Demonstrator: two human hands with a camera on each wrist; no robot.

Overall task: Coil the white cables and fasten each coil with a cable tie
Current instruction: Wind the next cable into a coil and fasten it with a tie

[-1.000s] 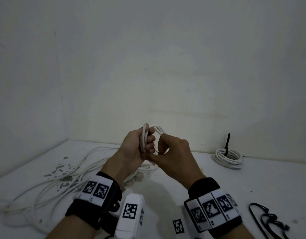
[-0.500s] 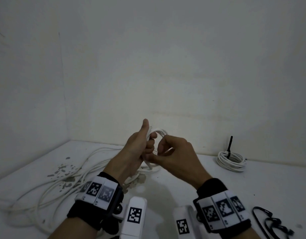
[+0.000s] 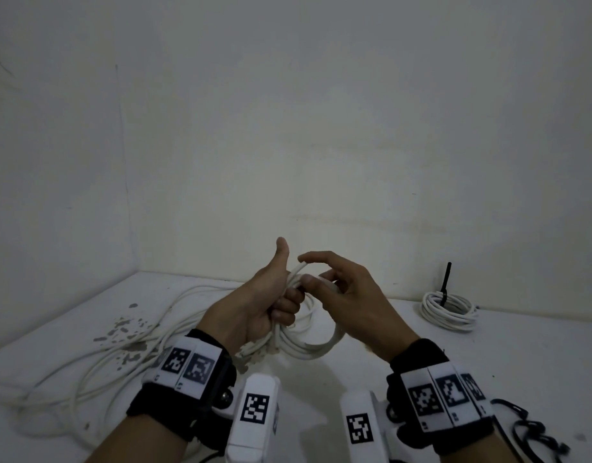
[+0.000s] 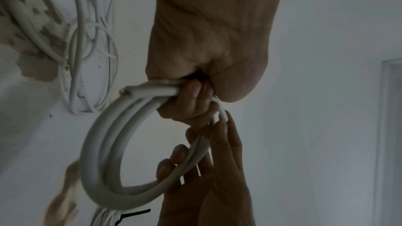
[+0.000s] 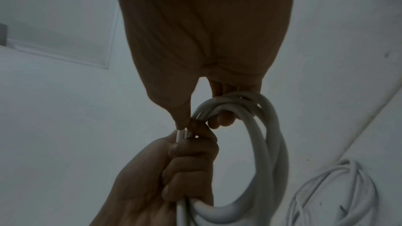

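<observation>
Above the table, my left hand (image 3: 281, 305) grips a small coil of white cable (image 3: 316, 349), fingers curled round the bunched strands and thumb pointing up. The coil (image 4: 102, 161) hangs as a loop below the fist, and its cut end (image 4: 130, 92) sticks out beside the knuckles. My right hand (image 3: 321, 279) meets it from the right. Its thumb presses the strands next to the left fingers, and a finger hooks under the top of the coil (image 5: 272, 143). The index finger lies stretched out above.
A finished white coil with a black tie (image 3: 450, 310) lies at the back right by the wall. Loose black cable ties (image 3: 528, 429) lie at the near right. Long loose white cables (image 3: 104, 355) sprawl over the stained left side of the table (image 3: 488, 355).
My left thumb has lifted off the coil and now points up. The right hand has loosened from a tight fist, index finger stretched out. The loop now hangs in view below the hands.
</observation>
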